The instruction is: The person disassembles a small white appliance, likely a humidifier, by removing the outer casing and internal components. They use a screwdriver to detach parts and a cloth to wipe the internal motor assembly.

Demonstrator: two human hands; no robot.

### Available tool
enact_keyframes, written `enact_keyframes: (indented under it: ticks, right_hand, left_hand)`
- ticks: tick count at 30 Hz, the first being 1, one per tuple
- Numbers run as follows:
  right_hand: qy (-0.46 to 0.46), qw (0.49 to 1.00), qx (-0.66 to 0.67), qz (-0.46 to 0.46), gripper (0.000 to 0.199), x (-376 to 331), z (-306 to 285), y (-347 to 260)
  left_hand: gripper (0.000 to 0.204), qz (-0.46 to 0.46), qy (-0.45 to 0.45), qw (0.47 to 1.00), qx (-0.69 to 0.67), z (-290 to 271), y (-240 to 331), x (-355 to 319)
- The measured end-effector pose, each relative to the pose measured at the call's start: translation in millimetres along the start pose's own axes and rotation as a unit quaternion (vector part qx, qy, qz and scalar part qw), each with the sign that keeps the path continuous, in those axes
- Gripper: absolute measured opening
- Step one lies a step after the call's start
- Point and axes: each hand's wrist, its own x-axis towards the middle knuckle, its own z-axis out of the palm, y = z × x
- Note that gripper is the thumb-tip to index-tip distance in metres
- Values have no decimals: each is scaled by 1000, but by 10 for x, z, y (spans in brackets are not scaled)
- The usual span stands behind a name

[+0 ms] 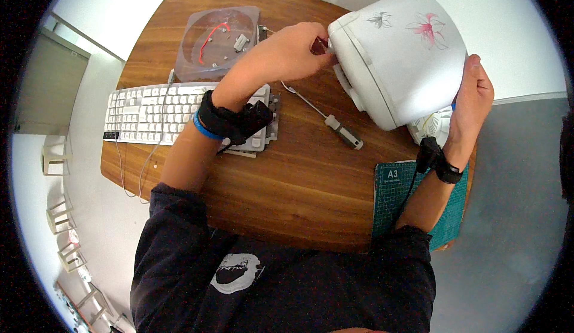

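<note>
**Two hands on a tipped white cooker body**

Two hands, one big object: you hold the white appliance shell (399,55), rice-cooker shaped with a pink flower print, lifted and tilted over the far right of the wooden table (287,177). Its long axis runs from upper right down toward lower left, the base edge turned toward your left hand.

Your right hand (472,100) lies flat against the shell's right side, fingers spread and wrapped behind it, bracing. Your left hand (293,52) is at the shell's left edge, fingers bunched and pinching something small and dark red at the seam; what it is, you cannot tell. So the left hand is the one at the working spot, and the shell lies to its right.

Under the shell a white round part (435,127) sits partly hidden, on a green cutting mat (454,216). A white keyboard (155,109) lies under your left forearm. A clear lidded tray (220,41) sits at the far edge. A screwdriver (332,124) lies loose between both hands, tip pointing away from you, nearer your left.
</note>
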Motion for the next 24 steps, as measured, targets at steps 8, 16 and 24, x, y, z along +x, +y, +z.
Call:
enact_keyframes:
  ticks: [8, 16, 24]
  right_hand:
    - [-20, 999, -25, -33, 33, -182, 167, -222]
    - [-99, 993, -67, -17, 25, -323, 179, -437]
    - [-143, 977, -138, -72, 28, -508, 318, -729]
  left_hand:
    - [35, -24, 65, 991, 112, 150, 2, -19]
    - [50, -59, 57, 988, 132, 156, 40, 13]
    - [50, -9, 77, 988, 131, 153, 5, 30]
